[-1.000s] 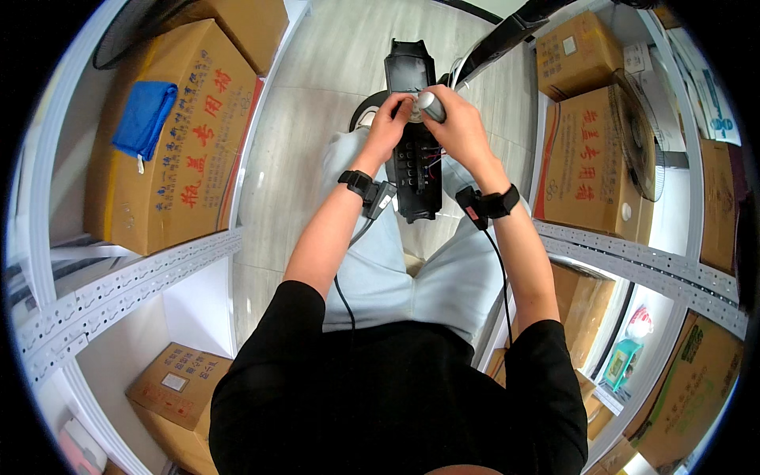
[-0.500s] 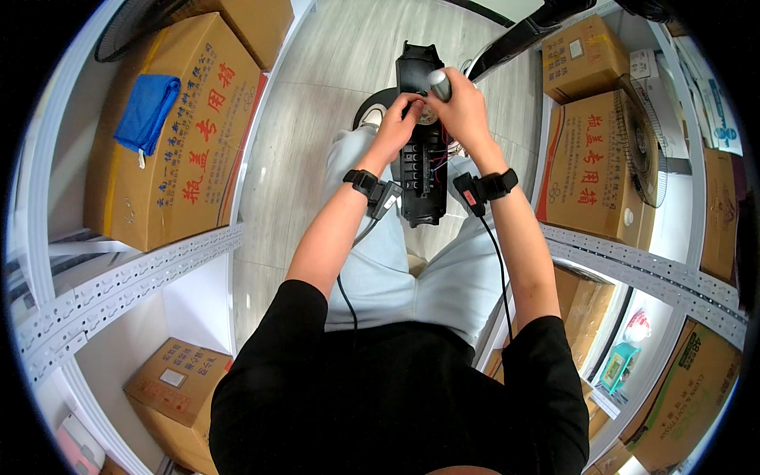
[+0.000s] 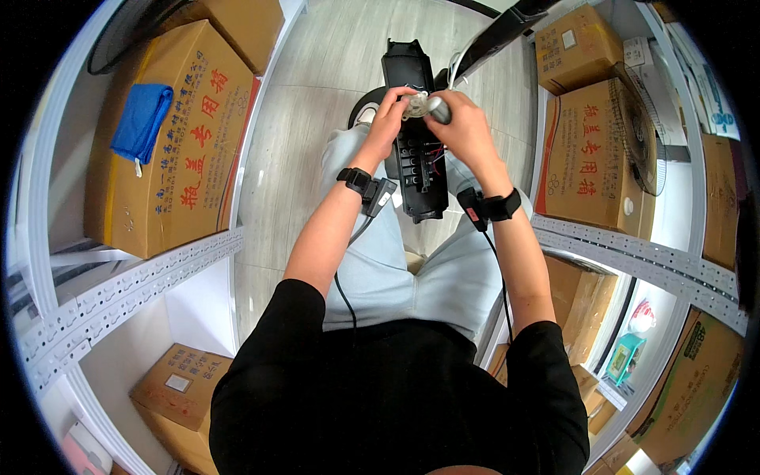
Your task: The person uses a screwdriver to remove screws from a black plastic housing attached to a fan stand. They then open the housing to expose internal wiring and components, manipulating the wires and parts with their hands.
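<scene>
A long black housing with a row of small black parts and thin coloured wires lies between my legs, beneath my hands. My left hand has its fingers curled at the left edge of a pale, translucent round fitting over the housing's middle, gripping it. At the fitting's right side, my right hand is closed around a cylindrical grey handle; any tip of it is hidden. White cables run behind the right hand toward a black upright column at the top right. Black strapped devices with cords sit on both wrists.
Metal shelving flanks me on both sides. It holds cardboard boxes, a folded blue cloth at the left and a round wire fan grille at the right. A black wheel and a white shoe stand on the grey floor.
My right hand and the grey handle rose slightly half a second ago and are now lower again, exposing more of the translucent fitting. My left hand has shifted a little left with its fingers around it.
</scene>
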`<action>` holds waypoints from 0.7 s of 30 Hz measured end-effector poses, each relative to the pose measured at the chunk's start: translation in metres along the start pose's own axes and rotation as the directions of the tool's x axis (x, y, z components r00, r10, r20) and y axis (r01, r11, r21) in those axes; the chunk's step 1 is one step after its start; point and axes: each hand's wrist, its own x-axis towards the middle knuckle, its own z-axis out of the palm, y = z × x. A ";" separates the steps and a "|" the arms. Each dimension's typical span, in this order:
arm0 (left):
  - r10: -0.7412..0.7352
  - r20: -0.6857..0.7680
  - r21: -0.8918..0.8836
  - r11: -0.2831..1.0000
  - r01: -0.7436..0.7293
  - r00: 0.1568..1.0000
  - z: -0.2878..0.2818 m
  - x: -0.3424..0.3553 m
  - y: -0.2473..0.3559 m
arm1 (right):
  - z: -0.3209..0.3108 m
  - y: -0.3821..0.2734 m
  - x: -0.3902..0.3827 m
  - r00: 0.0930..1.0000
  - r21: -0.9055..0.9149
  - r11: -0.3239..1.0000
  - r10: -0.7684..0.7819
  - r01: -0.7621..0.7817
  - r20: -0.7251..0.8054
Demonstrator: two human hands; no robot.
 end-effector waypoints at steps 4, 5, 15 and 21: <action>0.017 0.037 0.027 0.999 -0.018 0.999 0.006 -0.002 0.004 | 0.015 -0.003 -0.001 0.999 -0.099 0.995 0.036 -0.032 0.036; 0.021 0.038 0.029 0.999 -0.022 0.999 0.007 -0.003 0.004 | 0.018 -0.003 0.001 0.997 -0.129 0.991 0.054 -0.047 0.049; 0.070 0.024 0.102 0.992 -0.072 0.997 0.003 -0.007 0.011 | 0.024 0.015 0.008 0.996 -0.037 0.997 0.063 -0.061 0.067; 0.036 -0.131 0.036 0.999 -0.031 0.991 -0.004 -0.002 0.006 | -0.019 0.020 -0.013 0.978 0.364 0.911 0.210 -0.194 -0.004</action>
